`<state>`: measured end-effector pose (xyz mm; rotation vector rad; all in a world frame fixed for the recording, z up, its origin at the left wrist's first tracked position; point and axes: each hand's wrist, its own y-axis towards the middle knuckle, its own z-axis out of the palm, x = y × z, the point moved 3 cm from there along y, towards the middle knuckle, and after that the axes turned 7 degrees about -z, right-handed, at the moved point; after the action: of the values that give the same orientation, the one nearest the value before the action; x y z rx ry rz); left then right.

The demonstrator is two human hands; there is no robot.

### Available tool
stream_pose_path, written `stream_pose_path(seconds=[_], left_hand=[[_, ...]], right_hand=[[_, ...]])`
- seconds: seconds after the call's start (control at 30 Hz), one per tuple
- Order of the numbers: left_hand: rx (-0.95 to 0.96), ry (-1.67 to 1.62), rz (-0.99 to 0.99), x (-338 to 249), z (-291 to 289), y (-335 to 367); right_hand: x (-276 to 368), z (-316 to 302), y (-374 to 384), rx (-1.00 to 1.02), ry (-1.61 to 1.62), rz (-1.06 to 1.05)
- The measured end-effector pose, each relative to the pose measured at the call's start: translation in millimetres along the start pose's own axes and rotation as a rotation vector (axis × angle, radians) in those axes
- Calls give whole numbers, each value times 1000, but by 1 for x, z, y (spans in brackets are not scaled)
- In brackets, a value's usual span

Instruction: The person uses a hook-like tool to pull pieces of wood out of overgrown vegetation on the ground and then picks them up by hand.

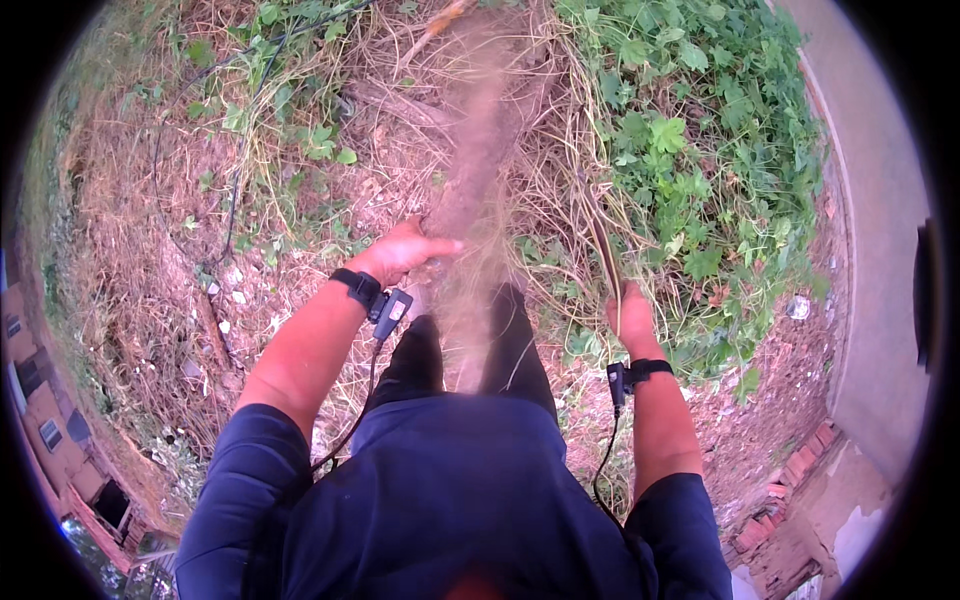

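My left hand (405,252) is closed at the side of a thick brown branch (470,185), its thumb stretched across toward the wood. The branch runs from far ahead down toward my legs, and its near part is smeared and partly see-through. To the right, my right hand (631,312) is wrapped around the lower end of a long thin strip (605,245), dark in the middle with pale edges. I cannot make out whether this is a tool or a stem. Dry vine stems (570,140) tangle about its upper end.
Leafy green vines (700,160) spread at the right beside a concrete strip (875,200). A dark cable (240,160) runs through the grass at the left. Red bricks (790,480) lie at the lower right. Dry stalks and litter (160,300) cover the left ground.
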<state>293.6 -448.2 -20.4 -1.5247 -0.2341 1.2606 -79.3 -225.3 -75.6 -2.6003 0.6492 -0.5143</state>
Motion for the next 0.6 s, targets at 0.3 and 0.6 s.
stream_pose_path(seconds=[0.3, 0.6], left_hand=[[-118, 64, -46, -35, -99, -83], [-222, -76, -231, 88, -90, -218]], right_hand=[[39, -21, -1, 3, 118, 62], [13, 1, 9, -44, 283, 125]])
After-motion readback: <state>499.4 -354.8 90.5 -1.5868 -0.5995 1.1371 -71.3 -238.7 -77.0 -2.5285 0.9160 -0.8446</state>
